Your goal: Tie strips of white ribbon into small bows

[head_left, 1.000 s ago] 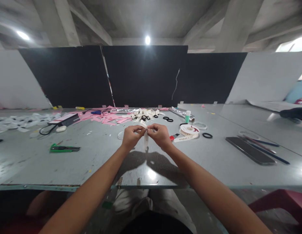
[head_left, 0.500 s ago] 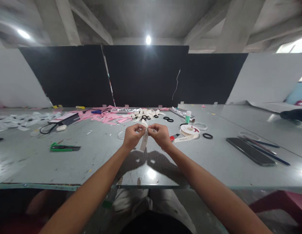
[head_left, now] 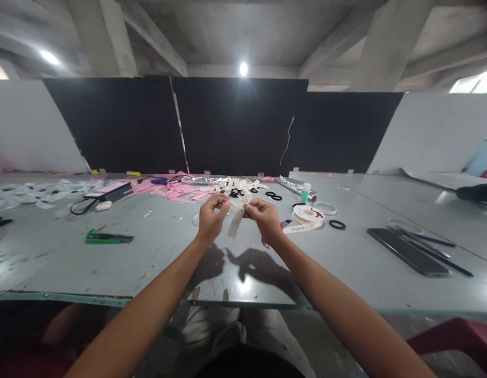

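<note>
Above the table's front half, a cream printed ribbon point(head_left: 236, 222) is tied into a looped bow, one tail hanging down between my hands. My right hand point(head_left: 264, 216) pinches it near the knot between thumb and fingers. On the other side my left hand point(head_left: 212, 218) has thumb and index finger close together at a thin end of the same ribbon; the exact contact is small and hard to see. To the right lies a white ribbon spool point(head_left: 306, 213) with a printed length unrolled toward my right wrist. A red-handled cutter point(head_left: 285, 224) is partly hidden behind that wrist.
Behind my hands lie a heap of cream bows point(head_left: 240, 185), pink strips point(head_left: 176, 190) and black rings point(head_left: 273, 196). A green cutter point(head_left: 108, 238) lies left, a phone point(head_left: 406, 251) right. A green-and-white glue stick point(head_left: 305, 192) stands near a foil roll point(head_left: 293, 185).
My hands have moved apart from their close pinch at the knot. The left has shifted slightly away, the bow loops now show more, and the tail has swung with the right hand.
</note>
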Demonstrator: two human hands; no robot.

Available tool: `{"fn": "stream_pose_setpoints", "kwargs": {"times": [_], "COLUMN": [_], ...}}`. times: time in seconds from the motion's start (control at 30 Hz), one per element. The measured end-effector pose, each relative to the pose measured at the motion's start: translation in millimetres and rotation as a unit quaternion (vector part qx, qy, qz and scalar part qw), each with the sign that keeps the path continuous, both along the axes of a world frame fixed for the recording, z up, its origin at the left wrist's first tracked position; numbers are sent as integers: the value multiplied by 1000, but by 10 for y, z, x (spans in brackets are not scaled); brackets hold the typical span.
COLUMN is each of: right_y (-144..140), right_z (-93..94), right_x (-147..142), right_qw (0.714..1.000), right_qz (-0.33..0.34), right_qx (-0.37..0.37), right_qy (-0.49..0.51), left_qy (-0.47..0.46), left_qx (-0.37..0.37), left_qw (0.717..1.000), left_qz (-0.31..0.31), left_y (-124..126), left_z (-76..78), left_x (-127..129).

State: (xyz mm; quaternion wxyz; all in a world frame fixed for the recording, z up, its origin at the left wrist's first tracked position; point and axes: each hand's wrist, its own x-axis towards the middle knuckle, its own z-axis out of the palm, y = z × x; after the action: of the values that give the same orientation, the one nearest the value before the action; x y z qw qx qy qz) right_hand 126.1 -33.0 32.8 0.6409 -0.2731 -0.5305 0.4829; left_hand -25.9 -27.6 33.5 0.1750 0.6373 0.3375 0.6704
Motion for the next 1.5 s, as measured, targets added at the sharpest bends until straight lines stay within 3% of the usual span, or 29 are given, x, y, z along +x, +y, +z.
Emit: {"fn": "stream_pose_setpoints", "kwargs": {"times": [0.23, 0.53, 0.63, 0.73, 0.83, 1.2, 1.3, 1.4, 1.5], "right_y": [55, 77, 59, 66, 98, 108, 147, 216, 266], "right_z": [-18, -58, -61, -83, -120, -85, -116, -190, -248], "right_x": [65, 141, 151, 145, 134, 269, 283, 260, 230], "right_qw": [1000, 1000, 999, 996, 992, 973, 972, 964, 949], "right_qz": [3, 20, 45, 58, 59, 114, 90, -3, -68], "right_qx": [9, 0, -17, -46, -69, -96, -76, -43, -40], "right_qy": [6, 0, -22, -57, -86, -174, -203, -264, -304], "left_qy": [-90, 40, 6, -39, -3, 45, 63, 106, 89], "left_qx": [-67, -126, -144, -219, -266, -278, -304, -319, -310], "left_qw": [994, 989, 987, 965, 940, 944, 934, 925, 931], "left_qz": [-6, -65, -71, -139, -214, -172, -174, -178, -170], "left_y": [132, 203, 199, 180, 169, 262, 255, 240, 229], "left_z": [-55, -184, -157, -130, -133, -225, -242, -252, -252], "left_x": [-82, -107, -118, -122, -111, -155, -160, -142, -119]}}
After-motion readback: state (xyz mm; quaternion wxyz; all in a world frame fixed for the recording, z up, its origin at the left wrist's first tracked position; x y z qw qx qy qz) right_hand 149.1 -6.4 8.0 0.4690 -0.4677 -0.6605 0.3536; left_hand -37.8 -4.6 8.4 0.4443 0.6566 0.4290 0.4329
